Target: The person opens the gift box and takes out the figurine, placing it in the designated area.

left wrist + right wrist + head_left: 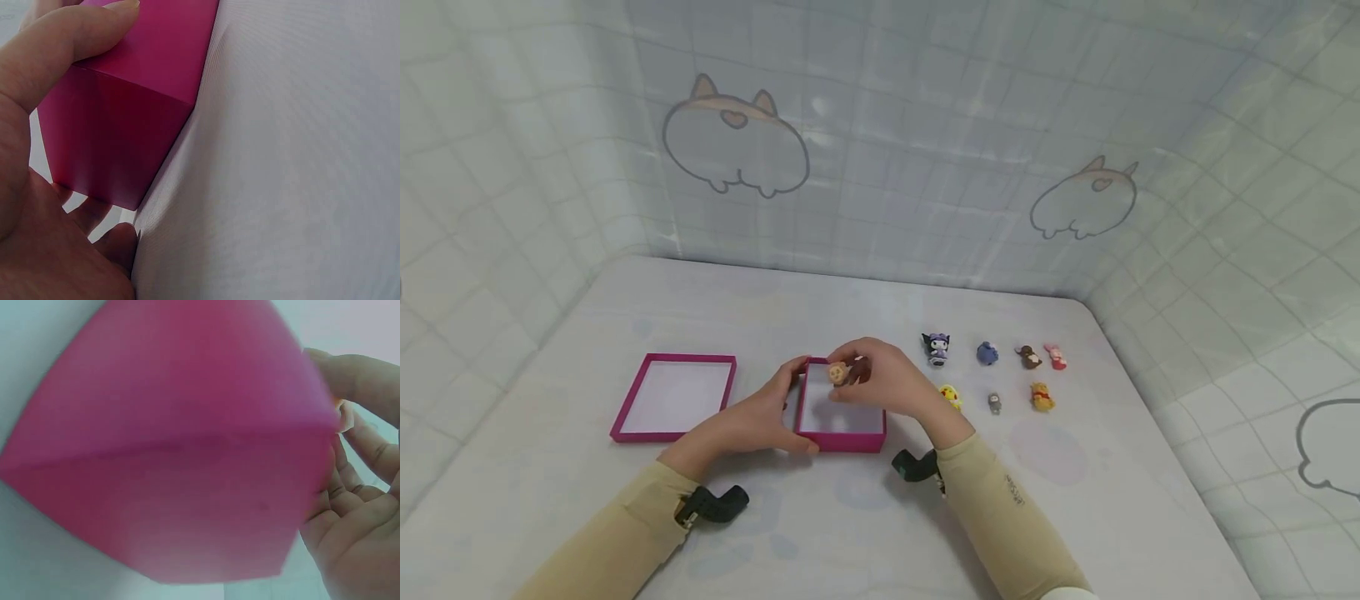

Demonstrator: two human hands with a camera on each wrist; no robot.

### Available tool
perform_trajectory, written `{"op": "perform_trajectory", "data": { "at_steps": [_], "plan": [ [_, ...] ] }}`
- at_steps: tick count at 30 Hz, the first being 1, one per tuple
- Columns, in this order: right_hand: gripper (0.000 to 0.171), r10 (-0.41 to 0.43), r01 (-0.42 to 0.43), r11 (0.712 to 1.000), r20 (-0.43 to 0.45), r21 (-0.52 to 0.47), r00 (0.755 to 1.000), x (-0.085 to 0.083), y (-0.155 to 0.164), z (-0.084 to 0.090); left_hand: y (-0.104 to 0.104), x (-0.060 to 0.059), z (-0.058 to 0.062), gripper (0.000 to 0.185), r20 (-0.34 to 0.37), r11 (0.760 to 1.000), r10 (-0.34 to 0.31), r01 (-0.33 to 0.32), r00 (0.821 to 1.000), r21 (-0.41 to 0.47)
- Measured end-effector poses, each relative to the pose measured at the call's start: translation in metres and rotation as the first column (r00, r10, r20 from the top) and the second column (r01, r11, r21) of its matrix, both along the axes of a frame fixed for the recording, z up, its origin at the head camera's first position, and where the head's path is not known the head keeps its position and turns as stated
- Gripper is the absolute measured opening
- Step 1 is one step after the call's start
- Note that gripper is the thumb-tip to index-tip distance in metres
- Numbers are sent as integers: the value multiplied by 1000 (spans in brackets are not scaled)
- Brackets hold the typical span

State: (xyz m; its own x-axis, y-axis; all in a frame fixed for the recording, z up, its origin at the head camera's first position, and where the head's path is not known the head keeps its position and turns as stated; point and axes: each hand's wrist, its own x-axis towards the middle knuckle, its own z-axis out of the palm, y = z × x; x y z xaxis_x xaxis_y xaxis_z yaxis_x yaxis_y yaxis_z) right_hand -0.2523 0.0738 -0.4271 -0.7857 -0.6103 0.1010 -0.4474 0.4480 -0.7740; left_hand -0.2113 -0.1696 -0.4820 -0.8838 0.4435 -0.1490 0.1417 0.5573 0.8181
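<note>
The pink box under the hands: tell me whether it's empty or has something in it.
Empty, as far as shows: the pink box shows a bare white floor, and the right hand holds the small tan figure above it.

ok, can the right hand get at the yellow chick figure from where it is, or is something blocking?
Probably yes. The yellow chick figure stands in the open on the table, just beside the right hand, nothing between them. But that hand already pinches a small tan figure over the pink box, so its fingers are busy.

A staged tabletop booth: cartoon-printed checked cloth [880, 167] walls a cloth-covered table [850, 533] bearing small toy figurines [992, 367].
</note>
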Motion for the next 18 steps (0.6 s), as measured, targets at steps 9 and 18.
{"op": "perform_trajectory", "data": {
  "at_steps": [9, 18],
  "plan": [
    [46, -108, 108, 992, 8, -71, 994, -1, 38, 9, 3, -2, -1, 132, 0, 1000, 10, -10, 1000, -17],
    [46, -255, 255, 967, -27, -12, 967, 0, 91, 11, 4, -1, -3, 133, -2, 1000, 3, -3, 1000, -2]
  ]
}}
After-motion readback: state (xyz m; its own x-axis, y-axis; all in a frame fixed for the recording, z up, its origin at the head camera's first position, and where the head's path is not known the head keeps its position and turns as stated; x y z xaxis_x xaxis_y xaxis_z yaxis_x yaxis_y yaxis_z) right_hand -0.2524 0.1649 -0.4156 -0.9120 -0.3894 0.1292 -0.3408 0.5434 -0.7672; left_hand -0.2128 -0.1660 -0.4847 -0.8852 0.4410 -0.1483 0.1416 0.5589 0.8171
